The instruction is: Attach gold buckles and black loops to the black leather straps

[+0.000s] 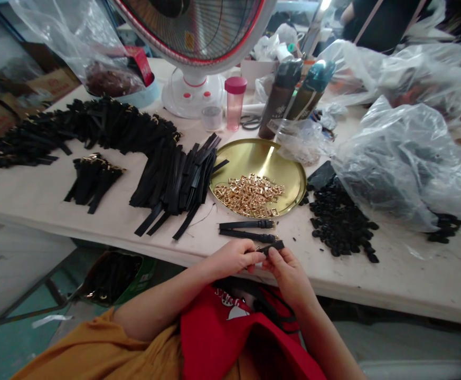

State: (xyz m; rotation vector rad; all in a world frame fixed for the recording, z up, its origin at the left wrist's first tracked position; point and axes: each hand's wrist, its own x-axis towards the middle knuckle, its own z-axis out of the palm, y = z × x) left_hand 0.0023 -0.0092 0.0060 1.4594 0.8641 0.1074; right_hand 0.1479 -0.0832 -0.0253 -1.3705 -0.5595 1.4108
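One black strap (273, 246) sits pinched between the fingers and thumbs of the left hand (238, 257) and right hand (290, 268), close together. Just beyond, two buckled straps (243, 225) lie on the worktop (396, 277), before a gold tray (292, 177) of buckles (250, 195).

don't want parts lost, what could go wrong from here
The black strap between left hand and right hand might fall past the table's near edge. Bumping the gold tray could scatter its loose buckles. The clear plastic bag, if pulled, might drag the small black pieces beside it.
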